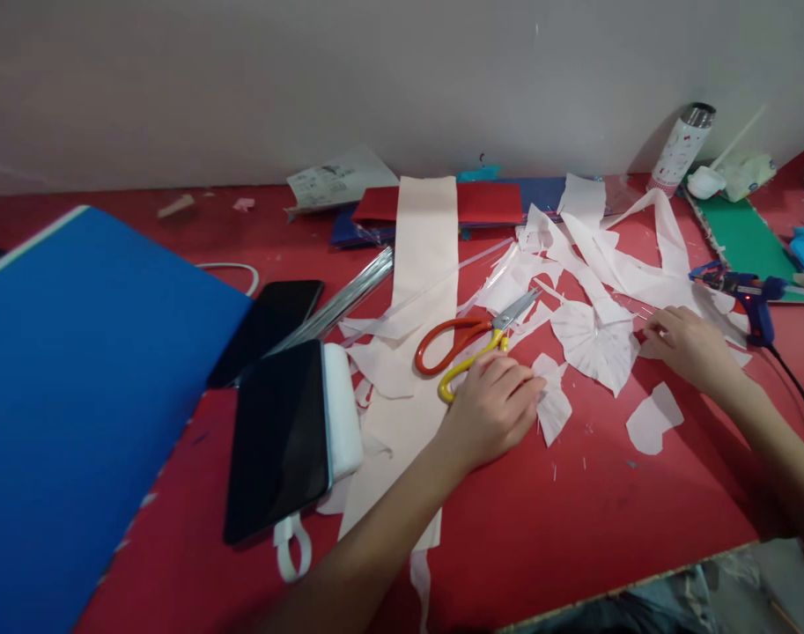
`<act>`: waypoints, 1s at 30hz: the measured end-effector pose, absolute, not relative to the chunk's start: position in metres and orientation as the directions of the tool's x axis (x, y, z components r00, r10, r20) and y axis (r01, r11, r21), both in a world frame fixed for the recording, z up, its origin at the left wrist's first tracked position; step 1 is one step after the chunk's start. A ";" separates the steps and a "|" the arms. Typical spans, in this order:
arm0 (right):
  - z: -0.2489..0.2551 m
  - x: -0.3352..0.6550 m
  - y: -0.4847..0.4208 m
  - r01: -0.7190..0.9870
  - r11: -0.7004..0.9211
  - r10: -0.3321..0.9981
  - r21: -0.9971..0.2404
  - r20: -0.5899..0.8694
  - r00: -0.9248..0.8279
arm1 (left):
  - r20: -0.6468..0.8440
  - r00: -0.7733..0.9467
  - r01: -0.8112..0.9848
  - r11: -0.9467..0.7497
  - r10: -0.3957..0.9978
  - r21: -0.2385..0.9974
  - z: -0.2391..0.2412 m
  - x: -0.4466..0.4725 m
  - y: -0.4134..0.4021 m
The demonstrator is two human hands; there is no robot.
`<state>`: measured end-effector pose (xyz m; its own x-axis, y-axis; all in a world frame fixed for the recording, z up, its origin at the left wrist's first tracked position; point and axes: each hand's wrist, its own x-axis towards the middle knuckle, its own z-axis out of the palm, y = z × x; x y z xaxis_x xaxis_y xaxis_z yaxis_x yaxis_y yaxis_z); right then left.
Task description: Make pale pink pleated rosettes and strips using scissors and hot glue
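My left hand (494, 407) rests palm down on the red table (573, 511), fingers curled beside a small pale pink paper piece (552, 398) and just below the yellow handle of the scissors (471, 339). The scissors lie on the table with orange and yellow handles. My right hand (685, 345) lies at the right, fingertips closed on the edge of pale pink paper scraps, next to a pleated round paper piece (596, 343). A long pale pink paper strip (423, 255) runs down the table's middle.
A blue sheet (77, 396) fills the left. Two dark phones (279, 436) (269, 326), a white block (342, 405) and metal rods (342, 304) lie left of centre. A blue glue gun (748, 295), a green board (745, 238) and a bottle (680, 148) stand at right. Red and blue sheets (487, 202) lie by the wall.
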<state>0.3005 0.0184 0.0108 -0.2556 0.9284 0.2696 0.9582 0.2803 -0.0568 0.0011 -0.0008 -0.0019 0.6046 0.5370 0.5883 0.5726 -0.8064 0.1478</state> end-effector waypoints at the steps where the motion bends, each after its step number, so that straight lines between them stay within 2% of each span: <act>1: 0.014 0.299 0.017 0.962 0.265 0.931 -0.068 0.277 -0.237 | 0.587 0.603 0.573 -0.805 0.540 0.152 -0.002 0.001 -0.001; 4: 0.027 0.287 0.014 0.959 0.266 0.927 -0.101 0.300 -0.225 | 0.587 0.601 0.572 -0.805 0.542 0.157 -0.003 0.001 -0.001; 7: 0.039 0.268 0.010 0.921 0.383 0.885 -0.078 0.317 -0.341 | 0.605 0.591 0.587 -0.799 0.533 0.131 -0.004 -0.001 -0.001; 11: 0.045 0.248 0.003 0.889 0.450 0.818 0.083 0.360 -0.448 | 0.629 0.536 0.645 -0.754 0.563 0.124 -0.007 -0.004 -0.002; 14: 0.049 0.246 -0.003 0.911 0.346 0.821 0.223 0.398 -0.410 | 0.609 0.528 0.650 -0.743 0.592 0.159 -0.008 -0.003 -0.002; 16: 0.053 0.248 -0.008 0.925 0.265 0.840 0.274 0.405 -0.361 | 0.604 0.537 0.638 -0.752 0.589 0.166 -0.008 -0.003 -0.002; 21: 0.063 0.244 -0.019 0.938 0.236 0.841 0.252 0.431 -0.327 | 0.626 0.539 0.610 -0.774 0.563 0.169 -0.006 -0.002 -0.002; 30: 0.054 0.210 -0.026 0.869 0.440 0.792 0.226 0.359 -0.494 | 0.655 0.527 0.631 -0.766 0.542 0.126 -0.008 -0.003 -0.001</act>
<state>0.2098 -0.0257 0.0539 -0.4939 0.7920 0.3587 0.8692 0.4397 0.2260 -0.0033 -0.0010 -0.0076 0.5269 0.5415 0.6551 0.6308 -0.7657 0.1257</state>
